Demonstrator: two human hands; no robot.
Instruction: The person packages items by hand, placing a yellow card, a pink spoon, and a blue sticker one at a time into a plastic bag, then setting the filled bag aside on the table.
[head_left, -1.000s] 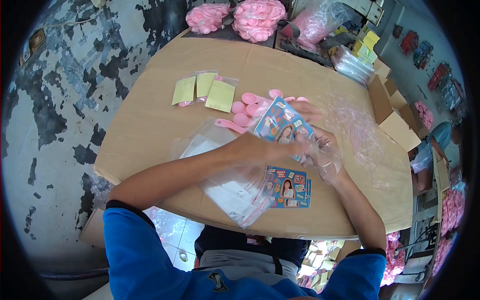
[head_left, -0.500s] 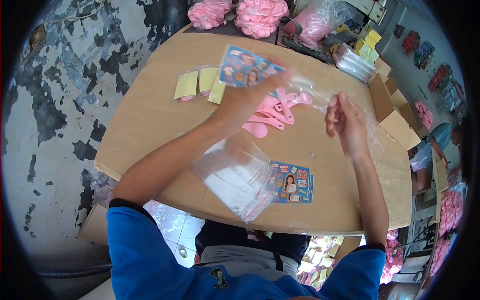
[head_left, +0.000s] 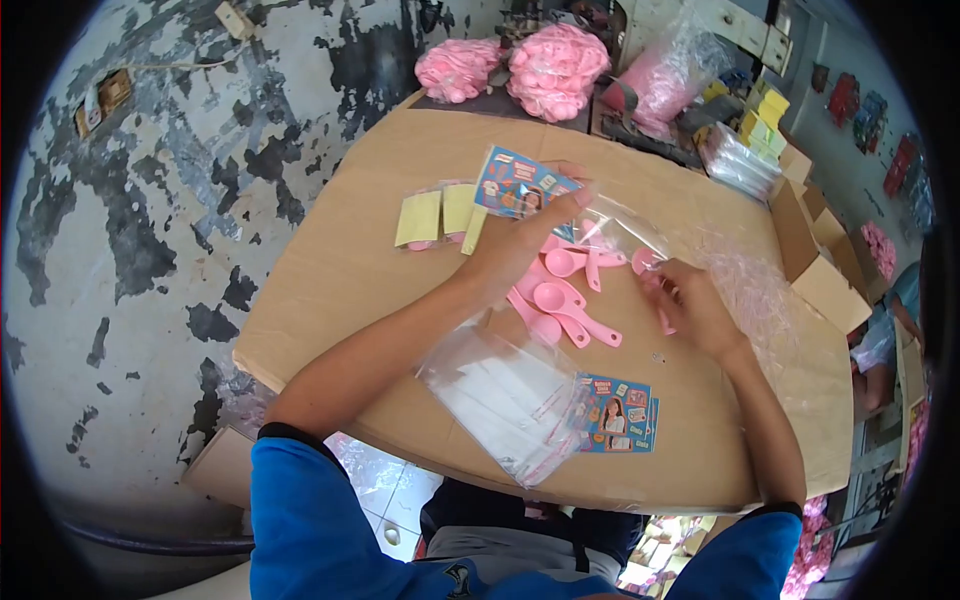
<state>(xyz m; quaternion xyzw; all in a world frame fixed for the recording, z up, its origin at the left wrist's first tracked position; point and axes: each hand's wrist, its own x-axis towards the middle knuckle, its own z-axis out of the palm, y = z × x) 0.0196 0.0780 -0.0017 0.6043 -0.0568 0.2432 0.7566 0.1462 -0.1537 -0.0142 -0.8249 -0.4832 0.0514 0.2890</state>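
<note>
Card pinched in the left hand above a spread of pink spoons

The left hand (head_left: 518,250) reaches across the desk (head_left: 340,270), which is covered with brown cardboard. Its grip is closed on a printed card (head_left: 520,187), thumb on top and fingers beneath. The card is held up off the surface, tilted, at the mouth of a clear bag (head_left: 622,228) that trails to the right of it.

Below that hand the loose spoons (head_left: 562,300) lie on the desk in an overlapping cluster, bowls mostly toward the far side.

The right hand (head_left: 692,308) rests low, just right of the cluster. Its fingers curl about one pink spoon (head_left: 647,262); whether the grip has closed on it or only touches it, I cannot tell.

Near the front edge sits a stack of empty bags (head_left: 500,395). A small pile of cards (head_left: 615,412) touches its right side.

To the left of the held card lie a few filled packets (head_left: 438,212) with yellow backs, side by side.

Crumpled clear plastic (head_left: 752,285) spreads over the right part of the desk. Open cardboard boxes (head_left: 822,275) stand beyond it.

Heaps of pink pieces (head_left: 555,70) are piled at the far edge.

Another person (head_left: 885,330) is partly in view at the right border.
</note>
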